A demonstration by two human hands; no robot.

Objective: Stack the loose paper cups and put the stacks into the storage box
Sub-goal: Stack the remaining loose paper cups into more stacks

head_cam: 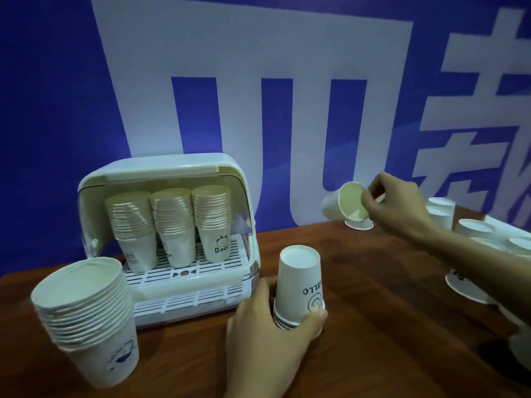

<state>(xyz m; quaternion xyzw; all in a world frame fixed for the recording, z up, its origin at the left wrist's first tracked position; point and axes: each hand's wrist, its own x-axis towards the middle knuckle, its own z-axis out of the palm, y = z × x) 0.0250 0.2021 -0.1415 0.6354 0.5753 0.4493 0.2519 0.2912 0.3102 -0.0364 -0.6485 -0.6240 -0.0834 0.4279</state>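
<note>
- My left hand wraps the short upturned stack, steadying it.
- My right hand pinches a loose cup by the rim, probably tilted for capping that stack.

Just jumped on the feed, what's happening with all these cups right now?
A person is nesting upside-down paper cups. The left hand steadies a short stack on the wooden table, gripping its base. The right hand holds a single cup lifted and tilted, mouth toward the camera. More loose cups wait at the right. The storage box, lid up, already holds three stacks; a tall stack stands in front of it, outside.
</note>
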